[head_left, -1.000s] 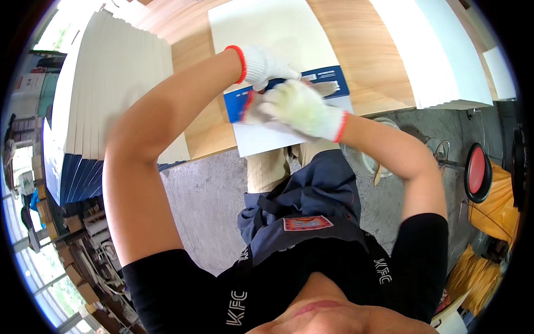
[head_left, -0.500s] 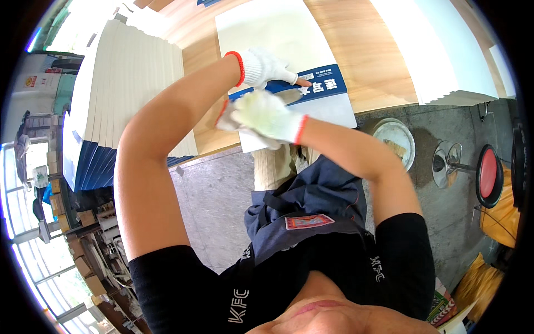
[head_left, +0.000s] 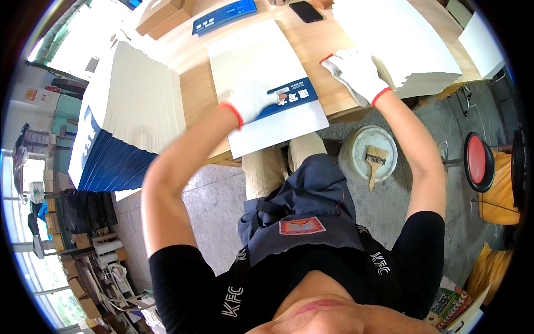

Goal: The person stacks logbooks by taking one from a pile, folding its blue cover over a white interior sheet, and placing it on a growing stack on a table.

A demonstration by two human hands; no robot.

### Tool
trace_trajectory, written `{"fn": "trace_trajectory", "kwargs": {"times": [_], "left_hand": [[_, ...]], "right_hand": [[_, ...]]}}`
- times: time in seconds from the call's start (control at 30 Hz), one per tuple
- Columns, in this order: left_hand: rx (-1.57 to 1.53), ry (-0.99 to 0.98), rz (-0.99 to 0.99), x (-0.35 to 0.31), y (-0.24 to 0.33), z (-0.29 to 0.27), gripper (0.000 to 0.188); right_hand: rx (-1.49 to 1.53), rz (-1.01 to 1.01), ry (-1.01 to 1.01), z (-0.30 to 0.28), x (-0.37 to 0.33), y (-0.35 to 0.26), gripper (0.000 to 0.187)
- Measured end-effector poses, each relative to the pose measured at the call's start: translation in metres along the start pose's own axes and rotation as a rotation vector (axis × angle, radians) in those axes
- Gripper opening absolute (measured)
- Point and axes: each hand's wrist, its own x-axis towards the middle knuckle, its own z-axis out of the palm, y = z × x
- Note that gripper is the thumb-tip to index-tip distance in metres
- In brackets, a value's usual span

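Observation:
A cream-white sheet (head_left: 253, 53) lies on the wooden table in front of me. Across its near part runs a blue printed band (head_left: 297, 92), and a paler white flap (head_left: 283, 128) extends past the table's front edge. My left hand (head_left: 250, 102), in a white glove with a red cuff, rests flat on the band, a bare fingertip showing. To the right, my gloved right hand (head_left: 359, 72) is closed over a folded white cloth with a red edge (head_left: 339, 75), which looks like a spare glove. It is beside the right paper stack (head_left: 400, 39).
A tall stack of blue-covered booklets (head_left: 139, 94) stands at left. Farther back are blue printed covers (head_left: 222, 16), a cardboard box (head_left: 164, 16) and a black phone (head_left: 306, 11). A brush (head_left: 376, 161) lies on a round bucket (head_left: 347, 158) below the table's right edge.
My right hand has moved from the band out to the right, carrying the white cloth. My left hand stays on the band. The brush on the bucket is now in full view.

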Motion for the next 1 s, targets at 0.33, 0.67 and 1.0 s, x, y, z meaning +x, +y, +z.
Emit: {"fn": "trace_trajectory", "kwargs": {"times": [0.33,0.67,1.0], "left_hand": [[-2.932,1.015,-0.999,-0.085,0.104,0.047,0.063],[-2.816,1.329,-1.014,-0.032,0.049,0.077,0.018],[-2.947,1.28,-1.0,-0.047,0.014,0.057,0.015]], "right_hand": [[0.508,-0.233,-0.041,0.012,-0.002,-0.058,0.037],[0.881,-0.082,-0.14,0.029,0.017,-0.036,0.028],[2.377,0.742,-0.664,0.067,0.124,-0.044,0.045]]}}
